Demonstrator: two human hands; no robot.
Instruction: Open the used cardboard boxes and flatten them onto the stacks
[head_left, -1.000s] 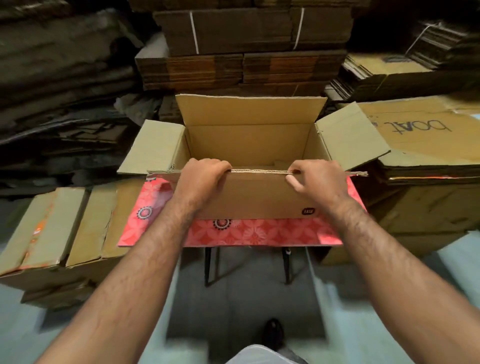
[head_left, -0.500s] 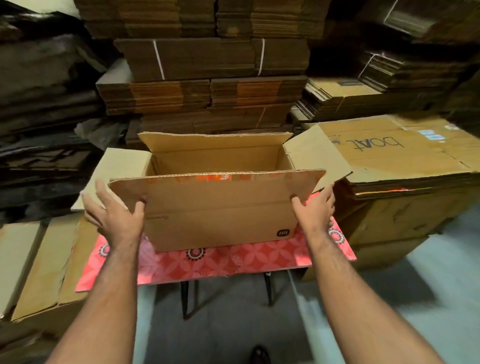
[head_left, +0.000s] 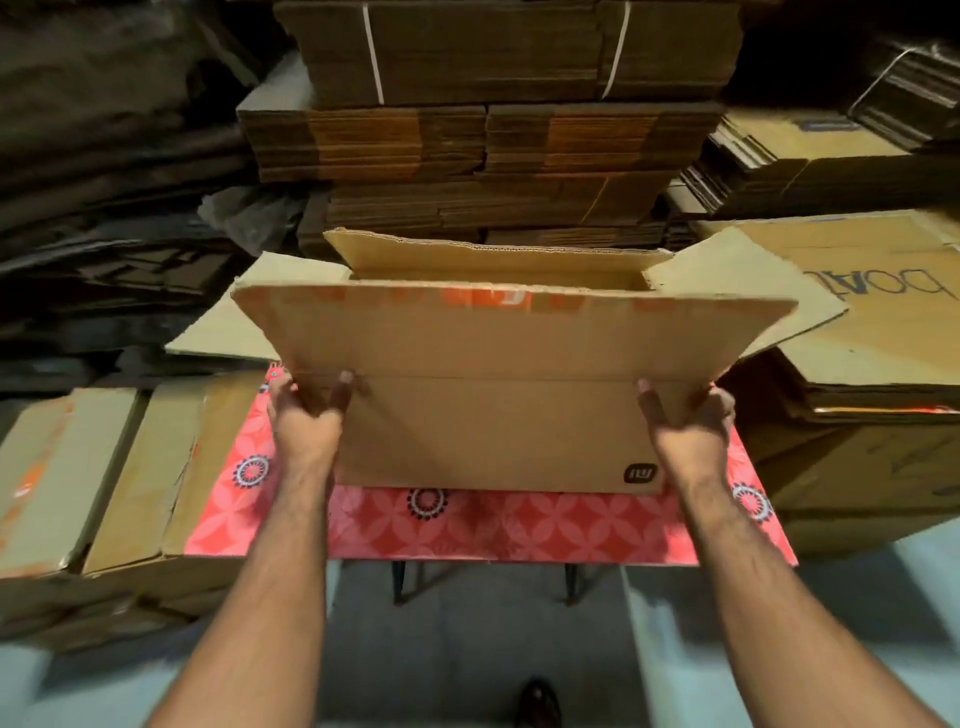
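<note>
Box (head_left: 498, 431) sits upright on the counter (head_left: 467, 525), the one with the red flower-pattern cover, straight ahead of me. All four top flaps are opened out: the far flap stands up, the two side flaps splay left and right, and the near flap leans toward me, showing torn orange tape along its edge. I have my left hand (head_left: 306, 415) on the near left corner of the box and my right hand (head_left: 688, 421) on the near right corner. Both hands grasp the cardboard just below the fold of the near flap, thumbs on the front face and fingers wrapped around the corners out of sight.

By my reading the opening half of the job is done for the top of this box, while the flattening has not begun: the walls are square and the body keeps its full shape. I cannot see the bottom, so I cannot tell whether it is taped or already loose. What remains, as I judge it, is freeing the bottom, collapsing the walls and laying the sheet on a pile. Flat cardboard already lies in a low stack (head_left: 119, 467) to my left and a taller stack (head_left: 878, 312) with handwriting on top to my right, with strapped bundles (head_left: 493, 57) behind
</note>
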